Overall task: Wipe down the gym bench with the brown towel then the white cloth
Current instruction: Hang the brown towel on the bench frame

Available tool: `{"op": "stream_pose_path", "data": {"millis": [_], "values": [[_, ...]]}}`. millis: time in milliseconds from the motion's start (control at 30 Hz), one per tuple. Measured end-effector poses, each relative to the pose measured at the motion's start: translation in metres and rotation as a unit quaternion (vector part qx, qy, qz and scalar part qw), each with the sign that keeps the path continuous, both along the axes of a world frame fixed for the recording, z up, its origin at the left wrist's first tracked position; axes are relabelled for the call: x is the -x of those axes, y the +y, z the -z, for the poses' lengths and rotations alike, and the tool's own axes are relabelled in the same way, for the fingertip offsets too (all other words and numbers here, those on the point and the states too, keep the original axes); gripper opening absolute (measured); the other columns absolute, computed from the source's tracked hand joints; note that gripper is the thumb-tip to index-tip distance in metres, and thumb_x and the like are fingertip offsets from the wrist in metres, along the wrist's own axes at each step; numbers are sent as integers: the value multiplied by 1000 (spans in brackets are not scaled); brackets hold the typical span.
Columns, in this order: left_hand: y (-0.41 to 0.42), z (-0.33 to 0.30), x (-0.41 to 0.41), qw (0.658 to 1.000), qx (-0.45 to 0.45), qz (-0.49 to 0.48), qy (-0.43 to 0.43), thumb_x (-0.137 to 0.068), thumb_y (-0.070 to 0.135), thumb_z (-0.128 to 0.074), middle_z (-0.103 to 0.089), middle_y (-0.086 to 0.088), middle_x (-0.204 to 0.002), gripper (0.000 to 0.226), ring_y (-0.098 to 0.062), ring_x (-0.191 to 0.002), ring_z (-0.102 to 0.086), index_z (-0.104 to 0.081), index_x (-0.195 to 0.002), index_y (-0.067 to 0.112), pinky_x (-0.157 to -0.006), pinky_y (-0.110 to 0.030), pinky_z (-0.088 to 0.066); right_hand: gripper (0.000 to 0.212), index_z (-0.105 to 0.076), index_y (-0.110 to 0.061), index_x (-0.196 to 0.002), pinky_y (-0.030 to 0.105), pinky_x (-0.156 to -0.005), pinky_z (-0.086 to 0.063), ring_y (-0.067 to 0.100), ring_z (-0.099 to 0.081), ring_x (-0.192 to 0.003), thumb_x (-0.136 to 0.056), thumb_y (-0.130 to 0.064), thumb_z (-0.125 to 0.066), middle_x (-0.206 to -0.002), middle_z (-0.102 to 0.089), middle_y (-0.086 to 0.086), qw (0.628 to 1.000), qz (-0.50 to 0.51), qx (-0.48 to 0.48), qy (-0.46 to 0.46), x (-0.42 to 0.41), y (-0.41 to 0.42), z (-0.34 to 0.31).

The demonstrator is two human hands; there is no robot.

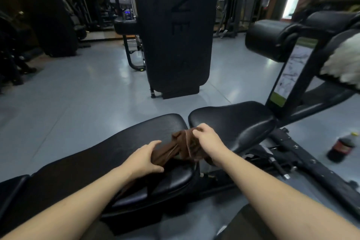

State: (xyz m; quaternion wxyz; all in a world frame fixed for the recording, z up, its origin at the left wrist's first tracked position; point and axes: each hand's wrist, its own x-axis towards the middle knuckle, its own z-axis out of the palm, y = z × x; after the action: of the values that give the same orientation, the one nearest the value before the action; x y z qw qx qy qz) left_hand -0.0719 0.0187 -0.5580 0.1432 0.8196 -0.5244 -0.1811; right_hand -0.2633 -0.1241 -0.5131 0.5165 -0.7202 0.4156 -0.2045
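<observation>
Brown towel (176, 147) is being held bunched just above the black padded desk (109, 154), over the end of the long pad next to the gap before the seat pad (231, 122). Towel is being gripped at its near, lower end by the left hand (145, 159), fingers curled around the cloth. Upper end is being pinched by the right hand (204, 135), fingertips closed on a fold, knuckles raised. Cloth is being stretched between the two hands, slightly blurred.

White cloth (344, 58) is being kept well apart, draped over the machine frame at far right, beside a roller pad (265, 40) and an instruction placard (292, 68).

A dark soda bottle (341, 148) with a yellow cap is being seen standing on the grey floor (78, 87) to the right of the desk. A tall black weight machine (175, 25) is being seen straight ahead.
</observation>
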Motion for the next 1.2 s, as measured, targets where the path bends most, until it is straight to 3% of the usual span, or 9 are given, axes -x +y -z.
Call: {"op": "stream_pose_path", "data": {"millis": [100, 200, 333, 500, 667, 733, 867, 1067, 1200], "values": [[-10, -23, 16, 1000, -6, 16, 18, -76, 45, -77, -69, 14, -116, 55, -12, -110, -63, -56, -126, 42, -94, -28, -48, 19, -53, -3, -104, 54, -61, -60, 39, -70, -78, -106, -20, -45, -93, -66, 19, 972, 8, -164, -168, 17, -2, -40], [-20, -44, 43, 996, 26, 29, 82, -81, 45, -75, -73, 18, -94, 18, -8, -94, -69, -67, -97, 43, -85, -26, -52, 19, -54, -5, -104, 53, -61, -60, 37, -71, -77, -107, -20, -43, -91, -67, 18, 967, 6, -151, -206, 25, -4, -74], [-36, -83, 78, 948, 156, 52, 271, -84, 31, -79, -75, 15, -106, 30, 0, -100, -69, -69, -112, 30, -86, -19, -50, 21, -60, -9, -100, 58, -86, -58, 31, -69, -91, -106, -21, -43, -95, -70, 14, 976, -7, -79, -204, 35, -7, -108], [-57, -135, 108, 925, 262, 75, 266, -90, 32, -72, -73, 11, -111, 29, 5, -102, -66, -63, -118, 32, -85, -13, -49, 19, -64, -10, -103, 36, -71, -53, 22, -68, -86, -103, -20, -49, -90, -71, 7, 974, 0, -34, -223, 55, -11, -140], [-76, -168, 123, 919, 330, 53, 206, -93, 45, -61, -69, 15, -110, 31, -5, -105, -65, -53, -122, 39, -94, -33, -51, 23, -60, -17, -117, 21, -62, -49, 11, -63, -86, -96, -26, -64, -107, -66, 2, 986, -41, 48, -157, 78, -16, -165], [-84, -186, 132, 927, 331, 54, 165, -98, 41, -53, -69, 15, -97, 13, -9, -92, -66, -57, -110, 44, -83, -38, -54, 34, -58, -19, -123, 21, -59, -52, 10, -66, -89, -93, -31, -69, -112, -66, 0, 987, -60, 59, -135, 87, -17, -170], [-87, -213, 157, 917, 350, 67, 180, -99, 27, -54, -68, 7, -77, 13, -5, -57, -59, -64, -93, 33, -55, -30, -48, 39, -64, -17, -120, 39, -89, -59, 22, -72, -102, -85, -29, -78, -114, -72, 11, 980, -91, 74, -160, 102, -21, -177], [-80, -242, 171, 898, 355, 48, 257, -98, 33, -61, -72, -4, -97, 11, -19, -87, -72, -65, -103, 24, -64, -29, -59, 40, -69, -24, -117, 33, -88, -60, 15, -71, -99, -81, -27, -83, -106, -75, 2, 968, -162, 172, -82, 124, -16, -209], [-81, -259, 174, 862, 346, 63, 364, -87, 53, -64, -66, -5, -121, 41, -23, -105, -70, -57, -120, 30, -88, -49, -59, 21, -74, -24, -101, 44, -77, -59, 18, -70, -79, -80, -23, -80, -91, -75, 7, 954, -97, 282, -17, 133, -21, -237]]}}
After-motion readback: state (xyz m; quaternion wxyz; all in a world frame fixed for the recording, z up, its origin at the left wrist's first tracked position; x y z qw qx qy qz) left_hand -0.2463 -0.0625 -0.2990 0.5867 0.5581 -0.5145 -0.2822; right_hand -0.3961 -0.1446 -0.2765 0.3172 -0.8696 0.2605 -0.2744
